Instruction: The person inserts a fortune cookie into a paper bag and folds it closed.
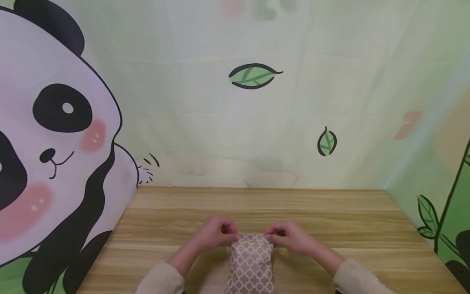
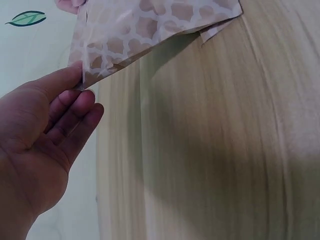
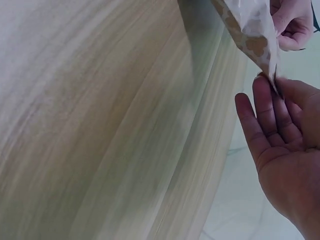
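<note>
A tan paper bag [image 1: 251, 263] with a white lattice pattern stands out from the near middle of the table, its lower end cut off by the head view's bottom edge. At its top left corner, my left hand [image 1: 216, 233] pinches the paper between thumb and forefinger. My right hand [image 1: 291, 237] pinches the top right corner the same way. In the left wrist view the bag's paper [image 2: 150, 30] slants away from the left thumb, with the other fingers loosely bent below. The right wrist view has the paper's corner [image 3: 265, 55] caught between the right thumb and fingertips.
The wood-grain table [image 1: 176, 204] reaches back to a pale green cloth backdrop [image 1: 191, 102]. A large printed panda [image 1: 66, 151] fills the backdrop's left side, and printed leaves [image 1: 253, 76] dot the rest.
</note>
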Demonstrator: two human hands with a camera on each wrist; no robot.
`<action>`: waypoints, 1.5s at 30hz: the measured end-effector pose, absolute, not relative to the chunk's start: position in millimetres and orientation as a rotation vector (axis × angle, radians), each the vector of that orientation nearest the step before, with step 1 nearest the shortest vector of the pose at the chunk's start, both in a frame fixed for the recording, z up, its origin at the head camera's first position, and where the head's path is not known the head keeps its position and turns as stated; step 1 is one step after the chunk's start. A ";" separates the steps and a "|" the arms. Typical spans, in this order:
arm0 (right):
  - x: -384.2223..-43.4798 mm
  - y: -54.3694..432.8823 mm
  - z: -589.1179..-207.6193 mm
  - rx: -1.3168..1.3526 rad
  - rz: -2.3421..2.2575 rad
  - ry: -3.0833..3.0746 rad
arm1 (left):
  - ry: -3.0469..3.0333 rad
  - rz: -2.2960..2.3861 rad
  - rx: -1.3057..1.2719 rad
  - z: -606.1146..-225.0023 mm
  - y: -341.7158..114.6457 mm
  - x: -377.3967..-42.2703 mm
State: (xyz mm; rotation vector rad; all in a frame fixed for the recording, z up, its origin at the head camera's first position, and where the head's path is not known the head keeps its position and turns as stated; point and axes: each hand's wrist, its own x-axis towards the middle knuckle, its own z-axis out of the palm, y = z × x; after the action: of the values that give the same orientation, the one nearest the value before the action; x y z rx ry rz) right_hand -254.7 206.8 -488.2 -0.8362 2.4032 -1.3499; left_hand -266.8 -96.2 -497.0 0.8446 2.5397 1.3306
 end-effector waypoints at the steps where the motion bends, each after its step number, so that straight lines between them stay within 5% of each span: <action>1: -255.1 206.5 -488.0 -0.836 -1.337 2.410 | 2.536 1.340 0.837 -497.3 -95.6 -266.1; 27: -269.3 205.9 -505.4 -1.132 -0.965 2.676 | 2.988 0.711 1.172 -515.1 -83.2 -269.7; 45: -275.6 216.5 -508.8 -1.064 -0.817 2.755 | 2.938 0.769 1.073 -522.6 -83.1 -276.9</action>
State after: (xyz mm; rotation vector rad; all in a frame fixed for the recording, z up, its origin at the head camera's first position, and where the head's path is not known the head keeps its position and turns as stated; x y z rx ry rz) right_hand -275.6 216.5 -508.8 -1.0638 2.7550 -0.8171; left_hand -276.9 -83.1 -522.6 1.0729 2.9380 0.7688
